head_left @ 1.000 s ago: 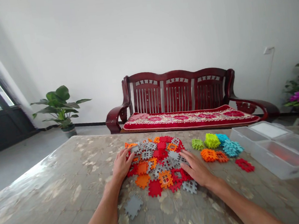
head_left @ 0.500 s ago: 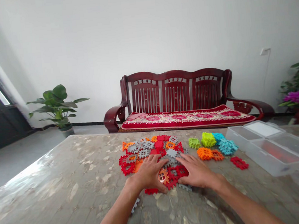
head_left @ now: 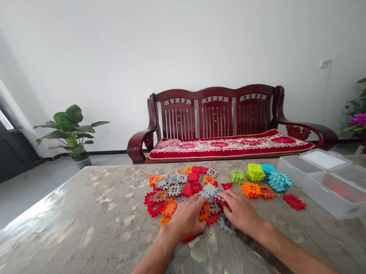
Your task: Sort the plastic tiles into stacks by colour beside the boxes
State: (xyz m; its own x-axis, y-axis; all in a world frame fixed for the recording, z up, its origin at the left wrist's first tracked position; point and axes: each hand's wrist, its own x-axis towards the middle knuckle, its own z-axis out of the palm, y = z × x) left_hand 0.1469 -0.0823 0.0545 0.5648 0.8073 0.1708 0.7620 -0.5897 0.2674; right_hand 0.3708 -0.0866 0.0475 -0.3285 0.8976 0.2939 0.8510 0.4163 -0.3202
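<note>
Now your hands sit closer together: left hand, in from pile's edge, lies flat, grip open, on loose tiles on counter; right hand touches red tile (pinching or not, can't tell).

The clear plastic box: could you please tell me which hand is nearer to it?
Right. The right hand rests on the tile pile, on the side toward the clear plastic box; the left hand rests beside it, farther off.

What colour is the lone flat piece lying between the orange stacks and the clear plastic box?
The lone piece is red, seen best in the head view.
</note>
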